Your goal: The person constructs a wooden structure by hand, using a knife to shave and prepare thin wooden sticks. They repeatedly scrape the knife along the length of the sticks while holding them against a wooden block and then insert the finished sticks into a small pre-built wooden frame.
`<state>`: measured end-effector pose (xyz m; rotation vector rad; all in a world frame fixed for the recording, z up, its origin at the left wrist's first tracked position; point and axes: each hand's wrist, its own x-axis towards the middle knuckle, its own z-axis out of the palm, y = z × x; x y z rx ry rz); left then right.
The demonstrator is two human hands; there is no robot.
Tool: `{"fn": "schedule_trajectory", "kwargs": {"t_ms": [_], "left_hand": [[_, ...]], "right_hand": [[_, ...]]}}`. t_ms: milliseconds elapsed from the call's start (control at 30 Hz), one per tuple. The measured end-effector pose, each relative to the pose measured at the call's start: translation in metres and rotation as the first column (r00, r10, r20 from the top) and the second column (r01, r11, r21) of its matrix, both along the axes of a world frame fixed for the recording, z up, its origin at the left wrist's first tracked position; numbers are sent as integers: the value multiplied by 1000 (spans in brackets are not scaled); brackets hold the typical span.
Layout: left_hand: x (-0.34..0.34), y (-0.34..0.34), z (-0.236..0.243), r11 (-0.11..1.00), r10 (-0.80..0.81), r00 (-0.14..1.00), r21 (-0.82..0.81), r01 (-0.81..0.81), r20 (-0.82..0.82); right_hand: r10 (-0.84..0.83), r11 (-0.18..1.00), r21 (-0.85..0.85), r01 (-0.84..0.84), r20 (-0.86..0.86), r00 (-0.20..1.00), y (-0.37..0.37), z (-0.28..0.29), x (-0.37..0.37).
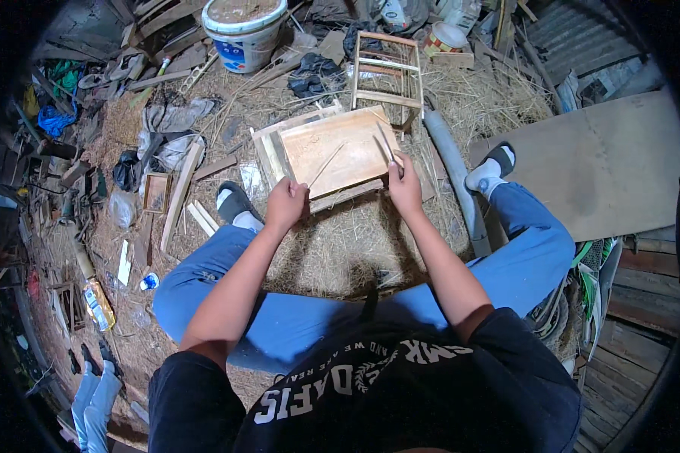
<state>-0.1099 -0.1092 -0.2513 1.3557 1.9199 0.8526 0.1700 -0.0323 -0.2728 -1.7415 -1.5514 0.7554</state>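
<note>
My left hand (287, 202) is closed on a thin light stick (326, 162), which slants up to the right over a pale wooden board (336, 132) in front of me. My right hand (403, 181), at the board's right side, grips a narrow dark blade-like tool (383, 142) with a light strip beside it; its exact kind is unclear. The board lies on a larger piece of pale wood (268, 147), between my feet on straw-covered ground.
A white bucket (242, 41) stands at the top. Beyond the board is a small wooden frame (385, 98). A grey pipe (453, 174) and large flat panel (589, 174) lie right. Wood scraps (181, 189) litter the left. Another person's legs (91, 396) show at lower left.
</note>
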Motion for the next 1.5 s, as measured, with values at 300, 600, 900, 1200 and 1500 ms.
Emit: {"fn": "schedule_trajectory", "kwargs": {"t_ms": [300, 600, 900, 1200, 1500], "left_hand": [[43, 9, 112, 931, -75, 976, 364, -4, 203], [70, 15, 193, 807, -130, 991, 585, 83, 38], [84, 21, 215, 781, -325, 938, 594, 194, 120], [95, 38, 243, 785, -427, 839, 598, 159, 336], [85, 46, 242, 834, -462, 737, 524, 172, 493]], "right_hand": [[-56, 932, -253, -259, -807, 587, 55, 150, -24], [266, 930, 72, -360, -809, 524, 77, 268, -15], [419, 869, 92, -485, -658, 626, 56, 318, 6], [425, 842, 51, -538, -676, 602, 36, 317, -15], [425, 816, 50, -576, -727, 539, 45, 301, -20]]}}
